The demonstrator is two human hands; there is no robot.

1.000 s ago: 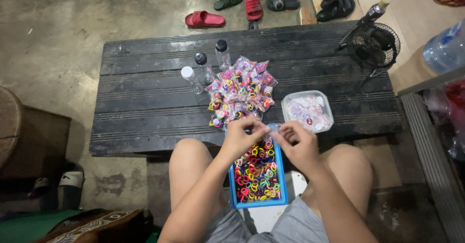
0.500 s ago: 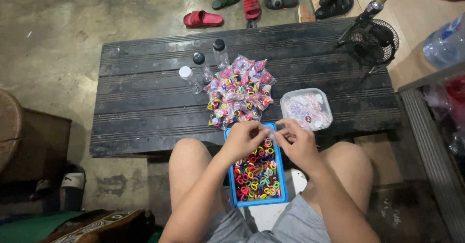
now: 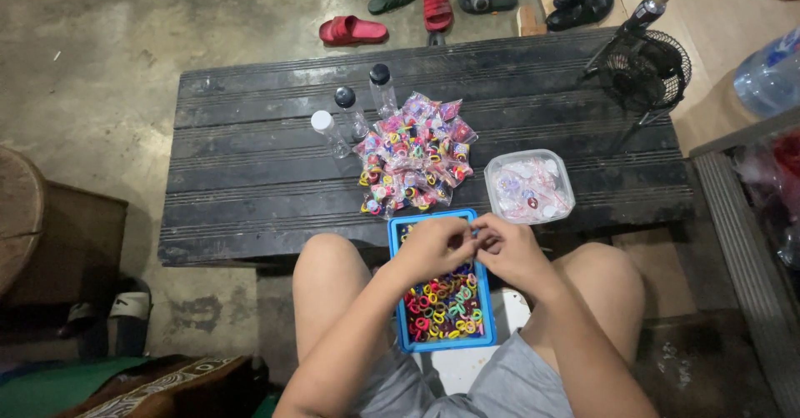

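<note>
A blue tray [image 3: 397, 285] full of small colourful hair bands rests between my knees, against the front edge of a dark slatted wooden table [image 3: 250, 176]. My left hand [image 3: 433, 247] and my right hand [image 3: 508, 251] meet above the tray's far end, fingers curled together. They seem to pinch something small, too tiny to make out. A heap of small clear packets with colourful bands [image 3: 412, 155] lies on the table just beyond my hands. A clear plastic tub [image 3: 529, 186] holding more packets stands to its right.
Three small clear bottles with caps [image 3: 354, 110] stand left of the heap. A black fan [image 3: 646, 68] sits at the table's right end, a large water jug [image 3: 771, 72] beyond it. Sandals [image 3: 354, 28] lie on the concrete floor behind the table.
Both hands have drawn back from the heap of packets toward me and now sit lower, over the blue tray's far end. The fingers stay pressed together.
</note>
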